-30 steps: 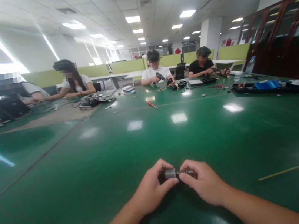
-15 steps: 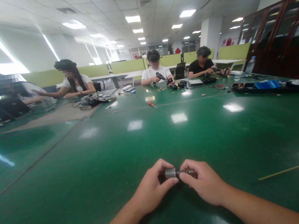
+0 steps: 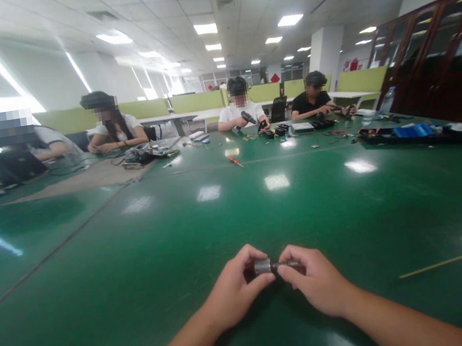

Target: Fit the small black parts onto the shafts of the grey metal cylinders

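Over the near part of the green tabletop, both hands meet at a small metal piece. My left hand has its thumb and fingers closed around a silver metal cylinder, which resembles a small motor housing. From its right end comes a narrow dark shaft. My right hand pinches the slim metal part in line with that shaft. The fingers cover where the pieces meet, so I cannot tell whether they are joined. The whole piece lies roughly level.
An orange screwdriver lies farther across the table. A black tray with blue items sits far right, and a yellow strip near right. Several people work along the far side; one person holds a power drill.
My hands and the metal piece stay almost where they were. At far left, one person's outstretched arm has drawn back, and the person beside them has shifted slightly.
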The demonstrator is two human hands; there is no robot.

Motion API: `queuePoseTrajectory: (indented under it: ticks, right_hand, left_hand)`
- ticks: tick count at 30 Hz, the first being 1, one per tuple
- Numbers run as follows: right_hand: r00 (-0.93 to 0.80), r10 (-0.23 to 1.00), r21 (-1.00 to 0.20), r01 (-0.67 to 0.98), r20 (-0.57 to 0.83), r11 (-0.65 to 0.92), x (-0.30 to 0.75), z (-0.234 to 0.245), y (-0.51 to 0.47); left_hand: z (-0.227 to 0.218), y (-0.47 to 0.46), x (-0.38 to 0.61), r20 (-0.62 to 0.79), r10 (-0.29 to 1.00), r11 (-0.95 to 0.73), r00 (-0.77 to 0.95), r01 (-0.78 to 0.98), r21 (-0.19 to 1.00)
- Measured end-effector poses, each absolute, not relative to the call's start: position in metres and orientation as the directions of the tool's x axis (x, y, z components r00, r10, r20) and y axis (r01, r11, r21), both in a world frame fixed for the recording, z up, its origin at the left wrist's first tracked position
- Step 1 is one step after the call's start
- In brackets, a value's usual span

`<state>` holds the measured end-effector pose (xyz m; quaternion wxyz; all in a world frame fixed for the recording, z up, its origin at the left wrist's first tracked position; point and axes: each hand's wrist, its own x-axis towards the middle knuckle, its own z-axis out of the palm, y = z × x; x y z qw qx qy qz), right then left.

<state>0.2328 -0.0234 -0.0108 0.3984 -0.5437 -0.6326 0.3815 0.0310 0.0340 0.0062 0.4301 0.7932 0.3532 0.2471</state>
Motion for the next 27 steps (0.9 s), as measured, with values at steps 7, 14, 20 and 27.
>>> queuePoseTrajectory:
  ticks: [7,14,20,27]
  right_hand:
    - [-0.085,0.992,-0.921,0.373,0.090,0.116,0.2331,-0.0101,-0.0227]
    - [-0.076,0.993,-0.922,0.370,0.088,0.110,0.2327,-0.0126,-0.0222]
    - [-0.072,0.993,-0.919,0.376,0.097,0.118,0.2333,-0.0125,-0.0219]
    - [-0.067,0.993,-0.926,0.361,0.093,0.112,0.2331,-0.0114,-0.0216]
  left_hand:
    - [0.0053,0.0345,0.0317,0.082,0.775,-0.374,0.627,0.350,0.859]
    - [0.0031,0.0346,0.0314,0.085,0.778,-0.369,0.622,0.343,0.864]
    - [0.0032,0.0354,0.0317,0.077,0.776,-0.349,0.626,0.324,0.879]
    - [0.0042,0.0349,0.0317,0.075,0.780,-0.333,0.622,0.310,0.890]
